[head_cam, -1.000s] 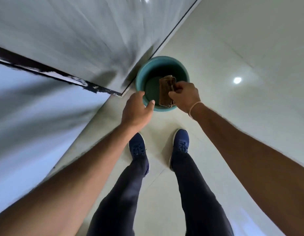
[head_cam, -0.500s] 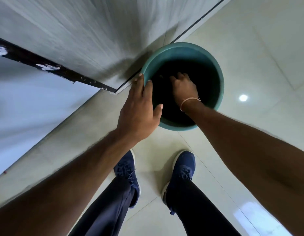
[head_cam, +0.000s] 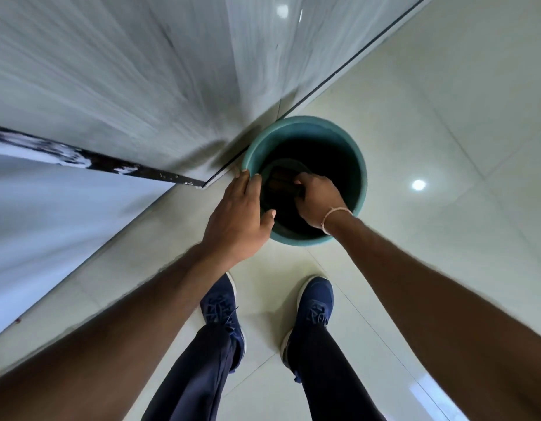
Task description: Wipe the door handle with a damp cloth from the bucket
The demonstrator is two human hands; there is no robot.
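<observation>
teal plastic bucket (head_cam: 358, 165) stood on the pale tiled floor (head_cam: 430, 110), right against the foot of the grey wall (head_cam: 141, 86). half a second earlier showed only a hand plunged into the dark inside, no cloth visible; now showed the brown cloth (head_cam: 280, 183) again, low in the bucket near the left inner wall. a second back had it hanging above the rim. judged from that: dipped and probably wetted, and about to come out, so soaking looked nearly done while wringing and the handle itself remained ahead. no door handle anywhere in view.

right hand (head_cam: 316, 199) reached down inside the bucket, fingers curled and clenched on the cloth's near edge, thin band at the wrist. left hand (head_cam: 237, 217) lay flat and spread over the near-left rim, fingertips touching the lip, thumb hooked just inside, gripping nothing, apparently steadying the bucket. could not tell how wet the cloth was, nor whether water stood in the bottom. navy shoes (head_cam: 222, 311) planted just short of the bucket.
</observation>
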